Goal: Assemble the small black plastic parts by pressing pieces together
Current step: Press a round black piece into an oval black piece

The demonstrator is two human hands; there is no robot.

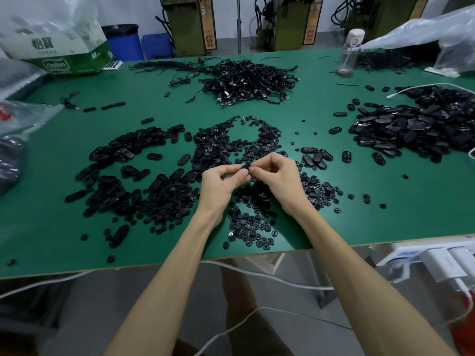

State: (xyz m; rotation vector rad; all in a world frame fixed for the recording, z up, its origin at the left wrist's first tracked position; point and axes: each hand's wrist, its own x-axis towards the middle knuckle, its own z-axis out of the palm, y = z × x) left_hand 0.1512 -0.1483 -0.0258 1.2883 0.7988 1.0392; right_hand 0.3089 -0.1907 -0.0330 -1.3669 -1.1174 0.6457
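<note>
The green table (334,214) carries everything. A tangled heap of black cables (252,80) lies at the far centre, a deep pile of oval shells (416,127) at the right, and a looser spread of the same ovals (123,160) at the left. A scatter of little round discs (246,222) covers the near centre.

Above those discs, the left hand (221,183) and right hand (275,176) meet with fingers curled. Each pinches the same small black part (246,167) between thumb and forefinger, clear of the table. It is too small and too covered to tell whether its halves are already seated.

Judging by its size and material, the part is very light, rigid and smooth. It likely weighs almost nothing in the fingers but could slip or flick away under a skewed squeeze. The best hold is probably on the flat faces, thumbs opposed and square to the joint. Pressure should go straight through the middle, not on an edge.
</note>
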